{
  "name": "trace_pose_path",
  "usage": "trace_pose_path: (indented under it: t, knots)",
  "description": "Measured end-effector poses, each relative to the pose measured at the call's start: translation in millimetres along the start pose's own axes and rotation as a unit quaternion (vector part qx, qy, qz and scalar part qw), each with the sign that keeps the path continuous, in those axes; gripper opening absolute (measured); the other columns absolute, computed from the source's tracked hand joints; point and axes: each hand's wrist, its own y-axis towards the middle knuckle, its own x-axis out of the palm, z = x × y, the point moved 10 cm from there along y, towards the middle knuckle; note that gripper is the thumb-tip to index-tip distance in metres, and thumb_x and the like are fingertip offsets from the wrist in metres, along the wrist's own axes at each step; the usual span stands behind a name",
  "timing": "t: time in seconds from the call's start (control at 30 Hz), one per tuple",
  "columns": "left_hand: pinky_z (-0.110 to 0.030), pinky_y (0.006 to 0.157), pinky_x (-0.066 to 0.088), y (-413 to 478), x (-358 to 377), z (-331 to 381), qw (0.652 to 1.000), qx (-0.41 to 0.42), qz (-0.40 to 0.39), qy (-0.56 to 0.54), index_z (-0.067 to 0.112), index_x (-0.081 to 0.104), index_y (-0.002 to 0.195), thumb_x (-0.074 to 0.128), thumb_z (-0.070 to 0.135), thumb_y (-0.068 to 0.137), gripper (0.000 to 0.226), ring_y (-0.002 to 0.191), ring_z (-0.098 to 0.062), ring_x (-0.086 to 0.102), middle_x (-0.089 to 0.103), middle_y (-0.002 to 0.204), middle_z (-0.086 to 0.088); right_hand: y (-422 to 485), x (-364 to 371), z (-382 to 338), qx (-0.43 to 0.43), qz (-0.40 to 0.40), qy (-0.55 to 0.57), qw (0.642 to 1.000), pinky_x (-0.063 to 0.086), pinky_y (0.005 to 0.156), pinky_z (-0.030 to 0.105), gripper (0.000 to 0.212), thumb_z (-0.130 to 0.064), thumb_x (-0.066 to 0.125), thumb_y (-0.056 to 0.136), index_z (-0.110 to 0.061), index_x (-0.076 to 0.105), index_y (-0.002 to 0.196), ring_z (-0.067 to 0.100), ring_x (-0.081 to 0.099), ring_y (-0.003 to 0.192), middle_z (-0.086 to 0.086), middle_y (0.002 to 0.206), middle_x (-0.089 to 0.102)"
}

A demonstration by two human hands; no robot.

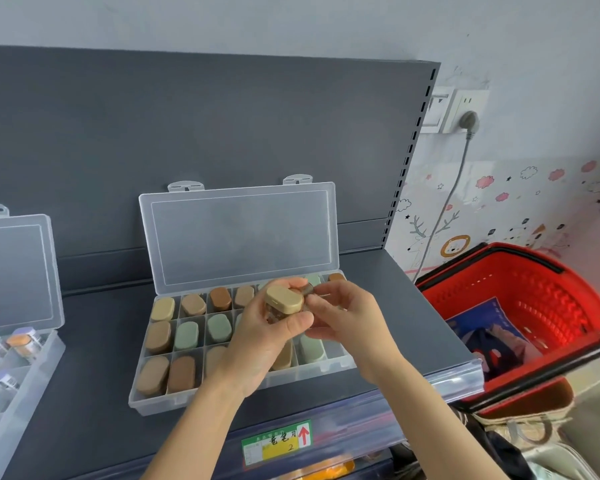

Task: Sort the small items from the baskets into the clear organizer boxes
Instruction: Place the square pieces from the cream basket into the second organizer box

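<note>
Head view, far left: clear box point(40, 367) on grey shelf point(94, 341), lid raised, holding vials point(23, 342) with coloured caps. Next to it, well apart, organizer point(222, 397) with lid point(243, 237) tipped back against the shelf's rear panel; compartments mostly filled with upright capped bottles point(158, 336) in tan, brown and green. Above its right half, left grip point(267, 332) wrapped round a tan-capped bottle point(284, 299), thumb across the front, fingers curled behind, held clear of the compartments. Meeting it, right grip point(349, 315), fingers curled, thumb and forefinger pinching at that bottle's right end, where a darker brown bit shows, too hidden to name. Far right, beyond the shelf edge, red basket point(534, 299) with packets inside.
</note>
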Motion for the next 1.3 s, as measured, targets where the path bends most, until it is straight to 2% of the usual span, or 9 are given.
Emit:
trace_pose_path:
  t: [0.2,0.33,0.5,0.6,0.77,0.93,1.03,1.17,1.3]
  knots:
    - [-0.025,0.091,0.05,5,20,-9,0.998,-0.036,-0.042,-0.018,0.03,0.063,0.122,0.091,0.047,0.047,0.082,0.119,-0.017,0.057,0.063,0.124,-0.002,-4,-7,10,0.047,0.003,0.101,0.994,0.06,0.07,0.035,0.027,-0.017,0.068,0.087,0.002,0.058,0.104,0.031,0.072,0.082,0.021,0.094,0.071]
    - [-0.028,0.102,0.041,7,26,-14,0.995,-0.051,-0.08,0.026,0.037,0.054,0.131,0.087,0.06,0.045,0.095,0.129,-0.01,0.047,0.054,0.136,0.008,0,-8,19,0.082,-0.03,0.186,0.979,0.057,0.073,0.035,0.024,-0.011,0.066,0.087,0.003,0.057,0.104,0.031,0.069,0.082,0.021,0.094,0.07]
    - [-0.02,0.098,0.039,7,36,-16,0.99,-0.046,-0.111,0.072,0.045,0.055,0.128,0.08,0.068,0.049,0.086,0.131,-0.001,0.042,0.048,0.141,0.016,3,-13,31,0.114,-0.068,0.23,0.964,0.048,0.089,0.038,0.021,0.0,0.064,0.083,-0.001,0.06,0.104,0.025,0.065,0.081,0.017,0.092,0.068]
    - [-0.021,0.096,0.044,12,23,-15,0.995,-0.045,-0.04,0.084,0.04,0.063,0.119,0.082,0.06,0.053,0.071,0.12,-0.002,0.052,0.06,0.125,0.018,6,-34,35,0.112,-0.026,0.208,0.971,0.051,0.09,0.042,0.03,0.005,0.063,0.081,-0.002,0.057,0.11,0.029,0.068,0.084,0.017,0.096,0.07]
    - [-0.03,0.088,0.049,14,-6,-12,0.982,-0.048,0.106,0.147,0.028,0.057,0.1,0.078,0.041,0.06,0.047,0.098,-0.01,0.058,0.063,0.1,0.008,9,-76,29,0.046,0.046,-0.047,0.997,0.057,0.082,0.037,0.039,0.0,0.067,0.079,-0.012,0.057,0.114,0.027,0.07,0.084,0.007,0.092,0.067]
    - [-0.006,0.07,0.045,14,7,-1,0.956,0.017,0.081,0.282,0.026,0.048,0.105,0.062,0.051,0.072,0.043,0.094,-0.009,0.057,0.059,0.101,0.007,11,-82,24,-0.047,0.037,-0.334,0.941,0.048,0.071,0.015,0.04,-0.022,0.074,0.077,-0.026,0.05,0.11,0.011,0.058,0.084,-0.009,0.097,0.059]
    - [-0.004,0.076,0.04,18,16,-7,0.937,0.024,0.039,0.347,0.033,0.052,0.108,0.064,0.052,0.079,0.036,0.102,-0.002,0.052,0.056,0.108,0.016,10,-74,24,-0.093,-0.002,-0.406,0.909,0.044,0.076,0.009,0.044,-0.025,0.072,0.08,-0.026,0.056,0.121,0.011,0.054,0.09,-0.007,0.109,0.05]
    - [-0.003,0.075,0.038,17,21,-16,0.924,0.005,0.015,0.381,0.045,0.052,0.108,0.073,0.035,0.08,0.036,0.102,0.016,0.045,0.051,0.109,0.03,10,-65,28,-0.108,-0.047,-0.476,0.872,0.048,0.092,0.023,0.053,-0.028,0.071,0.083,-0.024,0.051,0.132,0.015,0.053,0.106,-0.004,0.122,0.051]
    - [-0.008,0.08,0.045,14,25,-23,0.908,0.0,-0.006,0.42,0.039,0.055,0.115,0.076,0.035,0.076,0.044,0.101,0.008,0.052,0.058,0.11,0.026,11,-64,34,-0.106,-0.069,-0.489,0.863,0.048,0.093,0.027,0.049,-0.032,0.071,0.083,-0.024,0.053,0.128,0.016,0.048,0.107,-0.005,0.122,0.055]
